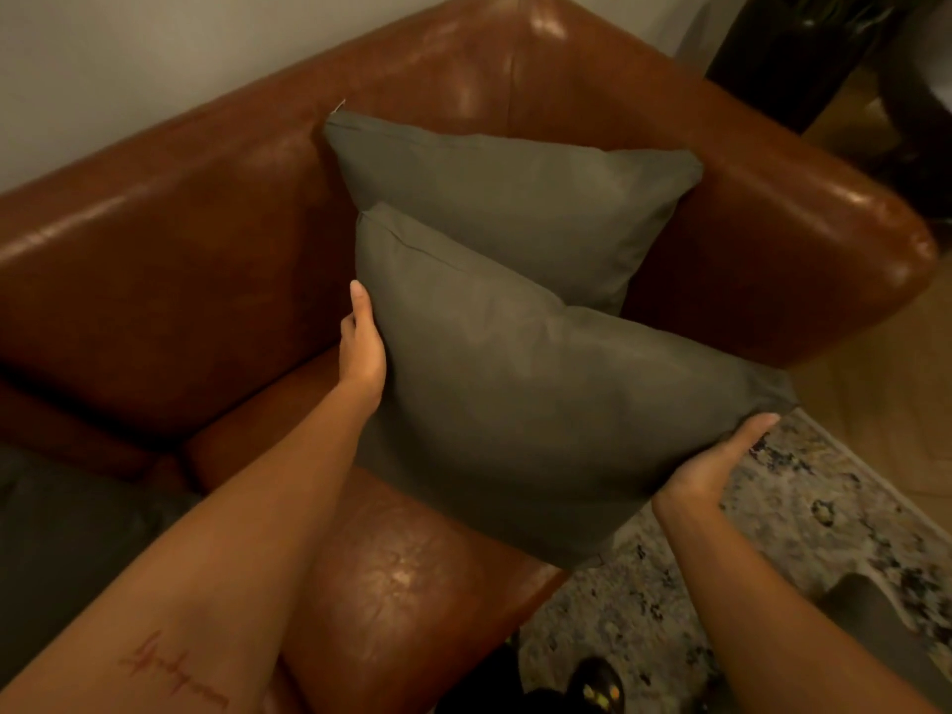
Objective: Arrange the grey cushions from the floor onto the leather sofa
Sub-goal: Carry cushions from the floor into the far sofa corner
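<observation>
A brown leather sofa (170, 280) fills the left and middle of the head view. One grey cushion (520, 198) leans upright in the sofa's right corner against the backrest and armrest. A second grey cushion (541, 404) is held in front of it, over the seat's right end. My left hand (363, 347) presses flat on its left edge. My right hand (716, 466) cups its lower right corner from below. Both hands grip this cushion between them.
A patterned rug (803, 533) covers the floor at the right, with wooden floor (886, 383) beyond it. A dark grey object (870, 610) lies on the rug at the lower right. Dark grey fabric (67, 548) lies on the seat at left. A dark planter (788, 54) stands at top right.
</observation>
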A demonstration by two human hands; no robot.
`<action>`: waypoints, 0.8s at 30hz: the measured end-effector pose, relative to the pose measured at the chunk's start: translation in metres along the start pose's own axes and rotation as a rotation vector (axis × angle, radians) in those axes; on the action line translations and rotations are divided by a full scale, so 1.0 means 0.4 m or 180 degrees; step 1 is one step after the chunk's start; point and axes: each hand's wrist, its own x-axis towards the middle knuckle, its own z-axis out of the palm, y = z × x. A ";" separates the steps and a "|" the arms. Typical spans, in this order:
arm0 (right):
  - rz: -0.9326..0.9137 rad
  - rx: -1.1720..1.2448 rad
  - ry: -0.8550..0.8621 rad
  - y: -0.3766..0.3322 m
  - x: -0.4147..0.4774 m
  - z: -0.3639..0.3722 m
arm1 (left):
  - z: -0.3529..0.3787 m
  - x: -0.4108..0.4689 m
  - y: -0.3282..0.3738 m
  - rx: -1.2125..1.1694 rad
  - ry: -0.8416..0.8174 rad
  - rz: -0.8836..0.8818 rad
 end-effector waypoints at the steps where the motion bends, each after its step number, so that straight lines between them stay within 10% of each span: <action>1: -0.0003 -0.0027 0.0022 -0.006 -0.004 0.005 | -0.004 -0.008 0.004 0.0002 -0.0022 -0.0031; 24: -0.0296 -0.0837 -0.1506 -0.065 -0.238 0.426 | -0.439 -0.111 0.088 -0.1372 0.0844 0.0112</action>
